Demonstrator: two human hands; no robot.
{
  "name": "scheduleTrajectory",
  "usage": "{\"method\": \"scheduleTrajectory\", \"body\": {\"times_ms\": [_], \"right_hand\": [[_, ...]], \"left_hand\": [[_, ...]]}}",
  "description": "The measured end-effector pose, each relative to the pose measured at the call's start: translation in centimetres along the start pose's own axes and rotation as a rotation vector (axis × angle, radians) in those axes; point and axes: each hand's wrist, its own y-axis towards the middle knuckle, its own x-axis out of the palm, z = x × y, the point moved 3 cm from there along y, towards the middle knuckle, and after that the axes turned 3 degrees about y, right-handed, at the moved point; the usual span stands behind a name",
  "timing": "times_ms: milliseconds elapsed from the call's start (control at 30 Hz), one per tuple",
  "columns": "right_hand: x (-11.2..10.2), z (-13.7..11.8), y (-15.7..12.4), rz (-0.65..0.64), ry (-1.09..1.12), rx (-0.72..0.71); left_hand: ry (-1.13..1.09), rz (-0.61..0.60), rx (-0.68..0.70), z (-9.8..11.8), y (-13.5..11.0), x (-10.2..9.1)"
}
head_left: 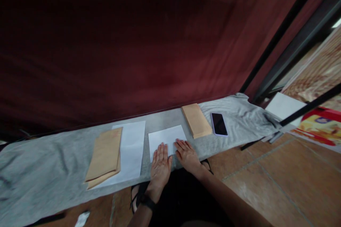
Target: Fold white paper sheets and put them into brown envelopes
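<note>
A white sheet of paper (165, 136), apparently folded, lies flat on the grey cloth in front of me. My left hand (161, 165) rests palm down on its near left part, fingers stretched out. On its near right corner lies my right hand (187, 154), also flat, with the fingers extended. To the left are larger white sheets (133, 145), partly covered by several brown paper envelopes (105, 154). Just right of the folded sheet sits a neat stack of brown envelopes (196, 120).
A phone (219, 124) with a dark screen lies right of the envelope stack. The narrow bench is covered by a grey cloth (48, 163). A dark red curtain (133, 60) hangs behind it. Black poles (282, 32) and a printed red box (323, 126) stand at the right, above a tiled floor (287, 181).
</note>
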Motion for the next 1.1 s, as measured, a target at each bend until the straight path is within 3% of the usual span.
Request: {"method": "scheduleTrajectory", "body": {"times_ms": [133, 267, 533, 800, 1100], "right_hand": [[0.0, -0.5, 2.3, -0.032, 0.037, 0.053], [1.1, -1.4, 3.9, -0.059, 0.047, -0.026], [2.4, -1.2, 3.4, -0.094, -0.011, -0.052], [2.4, -1.2, 3.5, -0.119, -0.003, -0.040], [2.5, -1.5, 3.5, -0.065, -0.026, -0.010]], "left_hand": [[0.005, -0.030, -0.020, 0.1, 0.2, 0.1], [0.014, -0.054, -0.013, 0.0, 0.3, -0.1], [0.007, -0.140, -0.022, 0.0, 0.9, -0.5], [-0.002, -0.254, -0.044, 0.1, 3.8, -0.4], [-0.005, -0.195, -0.059, -0.8, 5.0, 0.7]]}}
